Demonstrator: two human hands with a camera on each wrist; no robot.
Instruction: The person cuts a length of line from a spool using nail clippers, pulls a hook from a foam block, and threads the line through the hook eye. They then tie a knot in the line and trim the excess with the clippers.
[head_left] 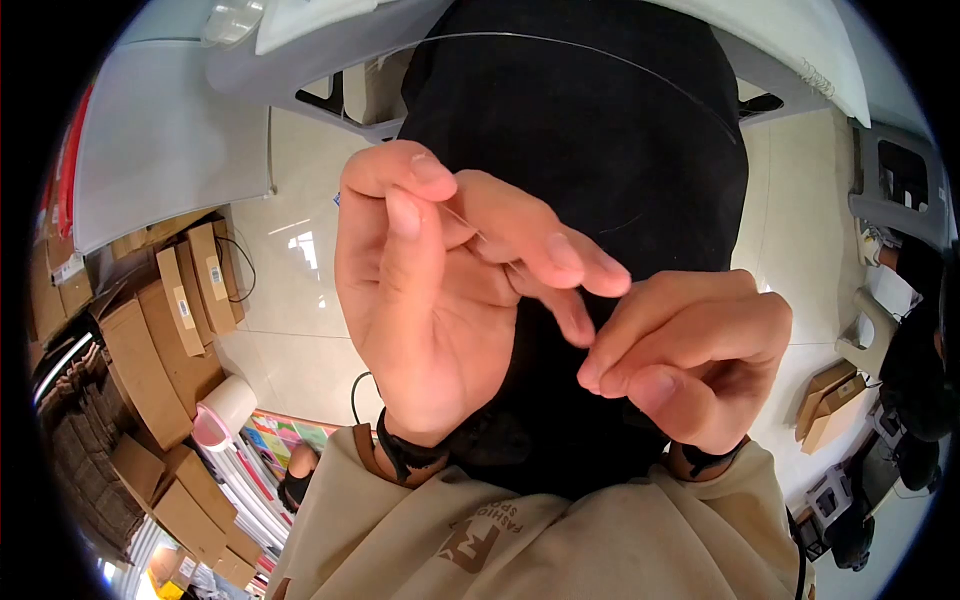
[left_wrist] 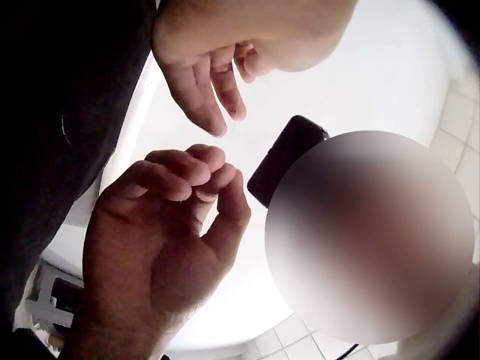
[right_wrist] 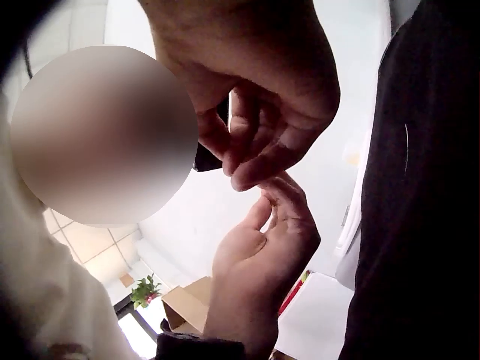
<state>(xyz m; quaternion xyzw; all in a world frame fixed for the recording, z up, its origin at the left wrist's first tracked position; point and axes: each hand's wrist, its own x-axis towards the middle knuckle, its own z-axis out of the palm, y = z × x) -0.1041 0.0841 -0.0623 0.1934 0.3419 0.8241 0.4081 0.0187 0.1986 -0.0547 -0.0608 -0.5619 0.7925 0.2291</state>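
Note:
In the head view my left hand point(head_left: 430, 290) pinches a thin, clear thread point(head_left: 462, 218) between thumb and forefinger, palm up. Its other fingers stretch toward my right hand point(head_left: 700, 350). That hand is curled, thumb and fingertips drawn together, close to the left fingertips; I cannot tell whether thread lies between them. Seen in the left wrist view, the right hand point(left_wrist: 165, 232) is low and the left hand point(left_wrist: 232, 45) comes from above. A long strand point(head_left: 560, 42) arcs across the black cloth point(head_left: 570, 110) over the lap. Wrist straps circle both wrists.
A white tabletop point(head_left: 800, 40) borders the lap, with a loose coil of fine strand point(head_left: 815, 78) at its right edge. Cardboard boxes point(head_left: 160, 350) and a white cylinder point(head_left: 225, 412) stand on the left. A plastic stool point(head_left: 900, 185) is at the right.

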